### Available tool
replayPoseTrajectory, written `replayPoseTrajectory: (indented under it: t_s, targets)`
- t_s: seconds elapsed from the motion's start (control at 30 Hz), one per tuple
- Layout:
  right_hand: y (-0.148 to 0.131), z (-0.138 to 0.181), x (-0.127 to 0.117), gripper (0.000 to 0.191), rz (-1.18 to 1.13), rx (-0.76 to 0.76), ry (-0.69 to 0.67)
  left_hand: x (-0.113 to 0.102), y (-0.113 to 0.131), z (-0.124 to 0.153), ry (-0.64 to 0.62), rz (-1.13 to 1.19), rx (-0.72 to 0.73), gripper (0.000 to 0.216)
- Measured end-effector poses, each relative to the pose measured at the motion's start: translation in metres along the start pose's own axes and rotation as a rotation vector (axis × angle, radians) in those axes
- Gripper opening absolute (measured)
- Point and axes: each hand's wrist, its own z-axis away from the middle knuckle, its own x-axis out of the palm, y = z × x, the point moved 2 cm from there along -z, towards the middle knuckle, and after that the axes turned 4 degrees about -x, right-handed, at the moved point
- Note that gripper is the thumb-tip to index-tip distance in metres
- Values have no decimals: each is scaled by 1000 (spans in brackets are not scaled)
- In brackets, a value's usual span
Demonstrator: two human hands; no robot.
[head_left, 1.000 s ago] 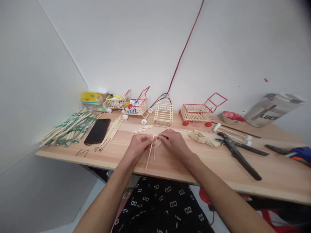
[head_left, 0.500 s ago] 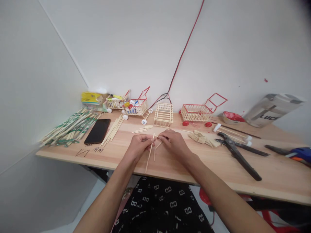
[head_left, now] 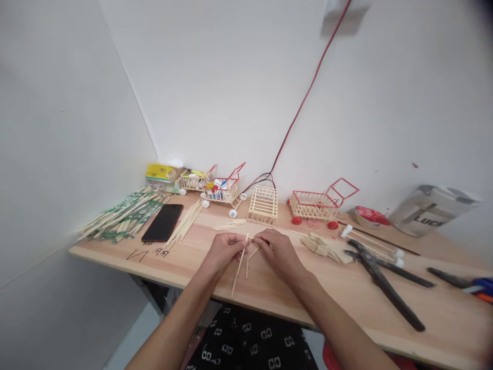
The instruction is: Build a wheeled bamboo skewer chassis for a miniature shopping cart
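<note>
My left hand [head_left: 227, 250] pinches a thin wooden stick [head_left: 239, 268] near its upper end; the stick slants down toward the table's front edge. Close beside it, my right hand [head_left: 274, 245] has its fingertips pressed together at a second, shorter stick [head_left: 253, 254], which slants below them. Another short stick piece [head_left: 247, 269] stands out beneath that one, and I cannot tell whether the two are joined. Just beyond my hands is a cage-like stick frame [head_left: 263, 205], with a few loose cut sticks [head_left: 230, 224] to its left.
On the left lie wrapped chopsticks [head_left: 123, 216], a phone [head_left: 163, 223] and bare sticks [head_left: 185, 222]. Small stick carts [head_left: 223, 190] and a red-trimmed cart [head_left: 314, 204] line the wall. At right are black-handled pliers [head_left: 385, 288], a bowl of red paint [head_left: 372, 216] and a tin [head_left: 433, 210].
My view has tilted up, so the table and everything on it sit lower in the picture. Both hands keep nearly the same hold on the sticks.
</note>
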Motion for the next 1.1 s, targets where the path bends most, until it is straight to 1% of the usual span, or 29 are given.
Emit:
replayPoseTrajectory:
  t_s: [0.3, 0.47, 0.6, 0.73, 1.1]
  targets:
    - [-2, 1, -1, 18, -5, -11, -7, -1, -3, -1, -15, -2, 27, 26]
    - [-2, 2, 0, 21, -12, -26, 12, -2, -4, -1, -27, -7, 35, 31]
    - [-1, 1, 1, 24, -25, -24, -3, -2, -6, -2, -15, 5, 25, 35]
    - [-3, 1, 0, 23, -17, -11, -4, -2, -7, -2, 1, 10, 14, 34]
    - [-5, 1, 0, 21, -41, -10, 21, -4, -10, -4, -8, 16, 20, 36]
